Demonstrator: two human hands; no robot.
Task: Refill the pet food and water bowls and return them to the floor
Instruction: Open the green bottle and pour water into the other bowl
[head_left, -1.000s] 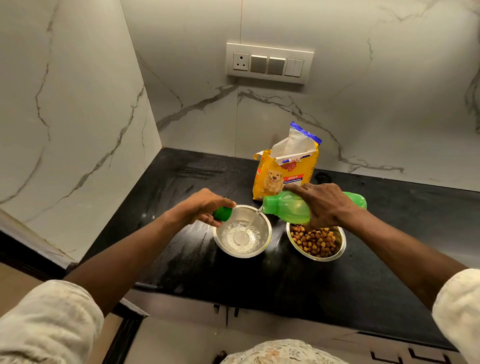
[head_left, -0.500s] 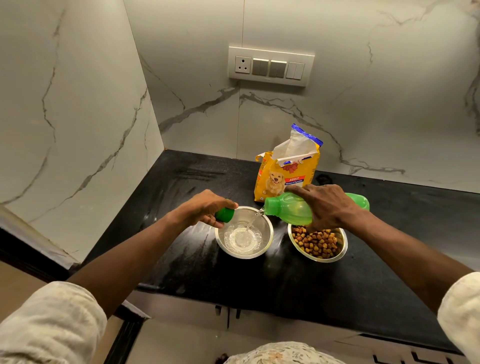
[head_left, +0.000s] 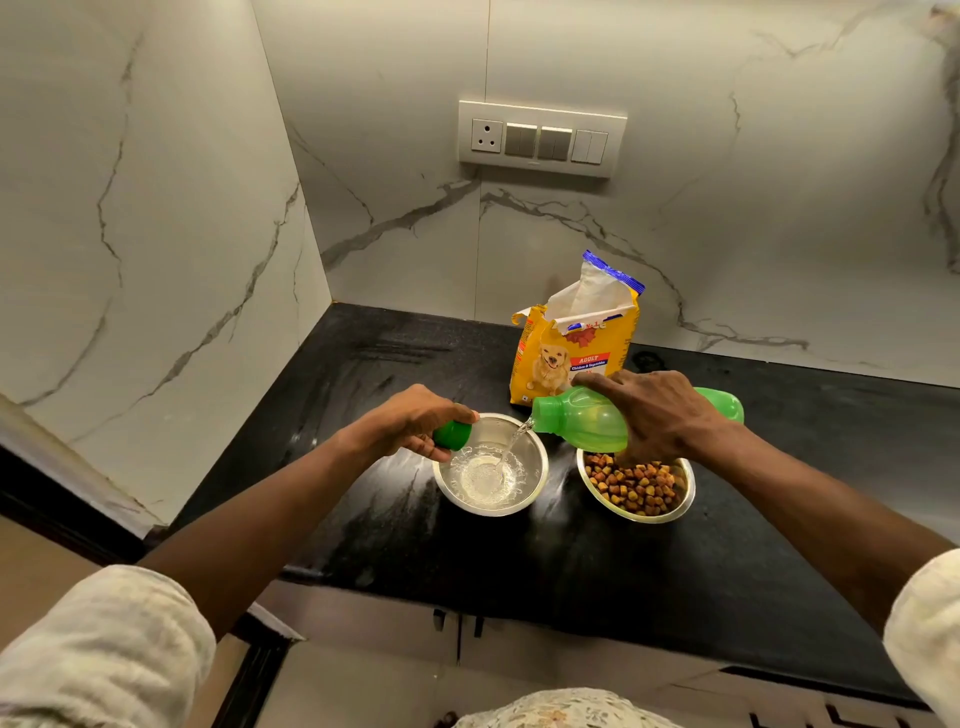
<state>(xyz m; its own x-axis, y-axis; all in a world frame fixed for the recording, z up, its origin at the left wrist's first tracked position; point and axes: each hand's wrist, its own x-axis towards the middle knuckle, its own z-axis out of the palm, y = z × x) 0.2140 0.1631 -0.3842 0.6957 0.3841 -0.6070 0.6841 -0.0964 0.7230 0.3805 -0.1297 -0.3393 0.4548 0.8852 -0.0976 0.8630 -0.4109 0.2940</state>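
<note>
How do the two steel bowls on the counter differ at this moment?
The left bowl holds clear, rippling water; the right bowl holds brown kibble. A thin stream from the green bottle, tilted in the right hand, falls into the left bowl; nothing is entering the right bowl. The left hand, holding the cap, sits at the left bowl's rim, while the bottle partly covers the right bowl's far edge. Both are round, shiny and upright on the black counter.

A home kitchen corner, black stone countertop (head_left: 395, 364) under veined white marble walls (head_left: 156, 208), a switch and socket plate (head_left: 542, 138) on the back wall, cupboard doors (head_left: 457, 644) below, an opened dog food bag (head_left: 571, 358) standing at the back.
</note>
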